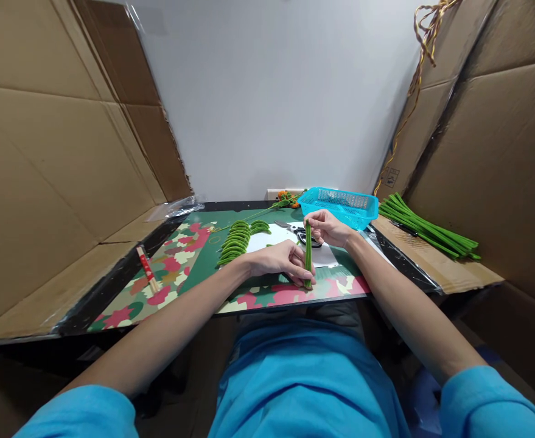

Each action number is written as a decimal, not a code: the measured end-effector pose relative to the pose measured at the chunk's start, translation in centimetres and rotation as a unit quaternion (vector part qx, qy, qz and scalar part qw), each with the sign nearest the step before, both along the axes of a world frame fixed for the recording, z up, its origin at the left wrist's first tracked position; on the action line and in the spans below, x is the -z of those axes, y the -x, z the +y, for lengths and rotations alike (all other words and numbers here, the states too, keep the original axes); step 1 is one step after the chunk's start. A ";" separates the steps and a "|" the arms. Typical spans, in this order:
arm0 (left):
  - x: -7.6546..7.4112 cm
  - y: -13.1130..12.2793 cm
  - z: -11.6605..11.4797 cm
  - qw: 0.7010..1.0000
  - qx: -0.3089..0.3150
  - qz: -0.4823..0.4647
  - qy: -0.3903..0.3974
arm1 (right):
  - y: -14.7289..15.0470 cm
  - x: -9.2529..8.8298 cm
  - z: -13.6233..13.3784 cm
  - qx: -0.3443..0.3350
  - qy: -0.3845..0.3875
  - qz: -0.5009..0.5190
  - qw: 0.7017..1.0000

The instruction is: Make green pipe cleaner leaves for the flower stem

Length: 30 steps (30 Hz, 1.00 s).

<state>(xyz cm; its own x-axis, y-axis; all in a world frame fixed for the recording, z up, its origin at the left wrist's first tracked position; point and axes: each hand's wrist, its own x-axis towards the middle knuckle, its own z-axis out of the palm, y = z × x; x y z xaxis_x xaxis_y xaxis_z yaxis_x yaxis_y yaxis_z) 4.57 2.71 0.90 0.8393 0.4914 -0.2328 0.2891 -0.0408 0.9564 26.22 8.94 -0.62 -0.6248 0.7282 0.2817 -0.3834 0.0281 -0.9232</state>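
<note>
A short bundle of green pipe cleaners [308, 249] stands lengthwise between my two hands. My left hand [288, 260] grips its near end between thumb and fingers. At the far end, my right hand [325, 227] pinches the bundle with its fingertips. Beneath and just behind the right hand, scissors [309, 236] with black handles lie on a white sheet [260, 241]. Left of the sheet sits a column of curved green pipe-cleaner pieces [234, 244], with a few more curved pieces [260, 227] beside its top.
A blue plastic basket [340, 207] stands at the back right, beside an orange flower [288, 198] on a green stem. Long green pipe cleaners [426, 226] lie on cardboard at right. Chopsticks in a red wrapper [146, 267] lie at left. Cardboard walls [500, 140] flank the table.
</note>
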 end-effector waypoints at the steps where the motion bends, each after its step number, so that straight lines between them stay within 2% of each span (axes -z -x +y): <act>1: 0.0 0.0 0.0 1.000 -0.001 0.001 -0.001 | 0.0 0.0 0.0 0.001 -0.001 0.000 1.000; 9: 0.0 -0.1 -0.1 1.000 -0.008 0.011 -0.010 | 0.1 0.3 0.1 0.012 -0.005 0.008 1.000; 15: -0.1 -0.1 -0.2 1.000 -0.021 0.015 -0.009 | -0.2 -0.1 -0.1 -0.004 -0.007 0.001 1.000; 21: 0.0 0.0 -0.2 1.000 -0.008 0.006 -0.005 | -0.3 -0.1 -0.1 -0.029 -0.018 -0.013 0.999; 30: 0.1 0.0 0.0 1.000 -0.008 0.003 0.003 | -0.1 -0.4 -0.4 -0.014 -0.025 -0.020 0.999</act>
